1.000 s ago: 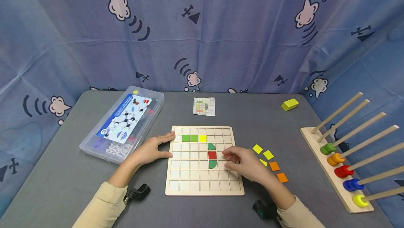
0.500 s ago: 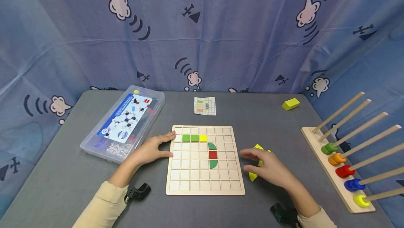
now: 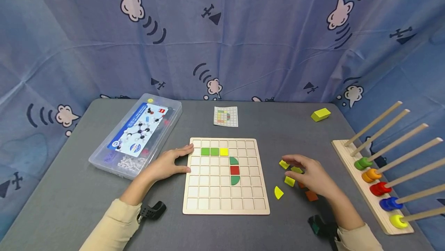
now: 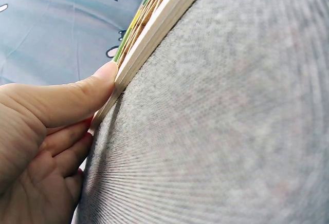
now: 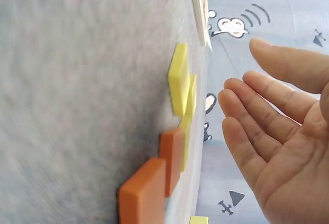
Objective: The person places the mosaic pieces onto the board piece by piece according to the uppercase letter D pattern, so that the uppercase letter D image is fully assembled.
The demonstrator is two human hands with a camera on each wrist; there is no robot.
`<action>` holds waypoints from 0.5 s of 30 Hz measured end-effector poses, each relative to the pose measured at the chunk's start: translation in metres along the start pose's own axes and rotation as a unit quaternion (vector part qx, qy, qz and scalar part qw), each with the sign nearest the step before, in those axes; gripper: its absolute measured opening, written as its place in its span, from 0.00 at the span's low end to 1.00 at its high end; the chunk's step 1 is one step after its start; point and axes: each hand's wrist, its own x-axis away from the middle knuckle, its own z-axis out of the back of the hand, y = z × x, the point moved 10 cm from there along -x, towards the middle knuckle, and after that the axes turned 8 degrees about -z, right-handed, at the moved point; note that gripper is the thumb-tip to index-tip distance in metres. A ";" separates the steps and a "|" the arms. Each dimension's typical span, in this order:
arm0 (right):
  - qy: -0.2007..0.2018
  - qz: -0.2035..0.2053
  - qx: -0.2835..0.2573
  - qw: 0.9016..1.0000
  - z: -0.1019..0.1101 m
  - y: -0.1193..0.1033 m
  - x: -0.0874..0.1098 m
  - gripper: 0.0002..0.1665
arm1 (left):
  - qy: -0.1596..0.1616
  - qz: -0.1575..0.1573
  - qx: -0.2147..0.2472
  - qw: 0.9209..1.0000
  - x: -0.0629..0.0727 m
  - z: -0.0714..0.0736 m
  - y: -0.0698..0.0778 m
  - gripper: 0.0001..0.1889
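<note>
A wooden grid board (image 3: 208, 193) lies on the table. Two green squares (image 3: 210, 151) and one yellow square (image 3: 224, 151) form a row near its top. Below and to the right, a red square (image 3: 234, 170) sits between two green quarter-round tiles (image 3: 235, 180). My left hand (image 3: 170, 163) rests against the board's left edge, its thumb (image 4: 85, 93) touching the side. To the board's right, my right hand (image 3: 311, 173) is over loose yellow tiles (image 3: 289, 181) and orange tiles (image 5: 144, 193). Its fingers are apart and hold nothing in the right wrist view. A yellow quarter-round tile (image 3: 279, 192) lies nearer the board.
A small printed pattern card (image 3: 226, 116) lies behind the board. At left stands a clear plastic case (image 3: 130, 166) with a molecule label. A yellow block (image 3: 320, 114) is at the back right. A wooden peg stand (image 3: 372, 189) with coloured beads runs along the right edge.
My right hand has left the board and moved right over the loose tiles. The yellow quarter-round tile, hidden a second ago, now shows. My left hand has stayed at the board's edge.
</note>
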 end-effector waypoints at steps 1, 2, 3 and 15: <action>-0.002 -0.001 0.000 1.000 0.000 0.001 -0.002 0.26 | 0.000 -0.001 -0.002 1.000 0.000 0.000 0.000 0.38; -0.004 -0.002 0.001 1.000 0.000 0.002 -0.003 0.26 | -0.001 -0.001 -0.002 1.000 0.000 0.000 0.000 0.39; -0.005 -0.004 0.002 1.000 0.000 0.003 -0.004 0.26 | -0.001 -0.001 -0.002 1.000 0.000 0.000 -0.001 0.39; -0.058 0.009 0.006 0.998 -0.016 -0.004 0.002 0.26 | 0.002 -0.004 -0.004 1.000 0.000 0.000 -0.003 0.38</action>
